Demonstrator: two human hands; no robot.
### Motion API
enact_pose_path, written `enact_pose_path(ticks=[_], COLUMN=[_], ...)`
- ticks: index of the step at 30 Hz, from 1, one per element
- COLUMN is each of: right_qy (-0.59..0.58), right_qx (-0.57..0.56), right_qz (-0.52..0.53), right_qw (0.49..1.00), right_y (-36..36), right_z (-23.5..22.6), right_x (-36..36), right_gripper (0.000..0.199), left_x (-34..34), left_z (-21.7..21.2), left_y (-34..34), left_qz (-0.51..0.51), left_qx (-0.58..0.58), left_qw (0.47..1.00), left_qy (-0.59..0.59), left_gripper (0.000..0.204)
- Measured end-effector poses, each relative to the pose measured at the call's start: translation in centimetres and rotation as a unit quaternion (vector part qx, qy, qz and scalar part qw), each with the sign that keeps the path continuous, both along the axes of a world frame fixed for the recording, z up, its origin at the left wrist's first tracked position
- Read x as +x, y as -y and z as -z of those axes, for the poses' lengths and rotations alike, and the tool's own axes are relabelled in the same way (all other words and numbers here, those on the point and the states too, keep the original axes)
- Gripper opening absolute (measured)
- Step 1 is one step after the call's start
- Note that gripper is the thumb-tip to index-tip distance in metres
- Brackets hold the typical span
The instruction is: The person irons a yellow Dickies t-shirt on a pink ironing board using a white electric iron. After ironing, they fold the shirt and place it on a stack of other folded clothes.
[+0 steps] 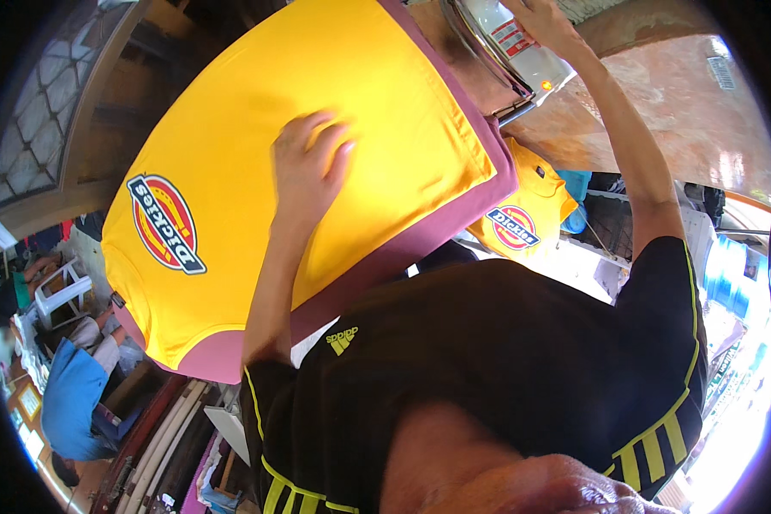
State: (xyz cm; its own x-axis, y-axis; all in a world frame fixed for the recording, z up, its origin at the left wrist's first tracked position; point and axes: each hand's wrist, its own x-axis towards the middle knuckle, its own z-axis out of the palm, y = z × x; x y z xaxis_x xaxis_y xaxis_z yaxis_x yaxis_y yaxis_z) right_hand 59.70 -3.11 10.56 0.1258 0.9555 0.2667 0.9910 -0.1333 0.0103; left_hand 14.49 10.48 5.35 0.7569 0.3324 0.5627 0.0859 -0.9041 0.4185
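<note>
Mauve surface point(394, 261) edges the yellow shirt point(240, 163) beneath the loosely spread left grip point(308, 167); right grip point(550, 26) unclear.

- Yellow shirt point(377, 77), left of frame: big print point(164, 224), white word on a dark slanted band over a red-and-yellow rounded emblem; sits sideways, legible.
- Second yellow shirt point(535, 176), right of centre: matching emblem point(511, 228), smaller, band nearly level, word legible.
- Black shirt point(488, 334), lower centre: yellow-green chest mark point(342, 340), one lowercase word plus striped triangle, upside down.
- White machine casing point(540, 71), top, right of centre: red-and-white label point(511, 37), fine lines too small to read.
- Brownish marbled surface point(660, 103), upper right: pale barcode sticker point(722, 74), digits too small.
</note>
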Motion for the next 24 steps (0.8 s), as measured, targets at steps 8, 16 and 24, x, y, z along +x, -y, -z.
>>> enact_pose_path(ticks=[8, 16, 24], right_qy=[0.216, 0.063, -0.520], right_qx=[0.154, 0.265, 0.070], right_qz=[-0.085, 0.023, -0.226], right_qw=[0.960, 0.962, 0.821], right_y=[0.9, 1.1, -4.9], right_z=[5.3, -1.1, 6.7], right_x=[1.4, -8.5, -15.6], right_gripper=[0.046, 0.037, 0.029], left_x=[16.4, 16.5, 13.0], left_z=[2.2, 0.8, -4.4], left_y=[-0.8, -2.1, -1.5], left_qz=[0.091, 0.138, 0.089], left_qx=[0.200, 0.107, 0.022], left_qw=[0.970, 0.982, 0.994], left_qy=[-0.102, -0.070, 0.057], left_gripper=[0.024, 0.010, 0.013])
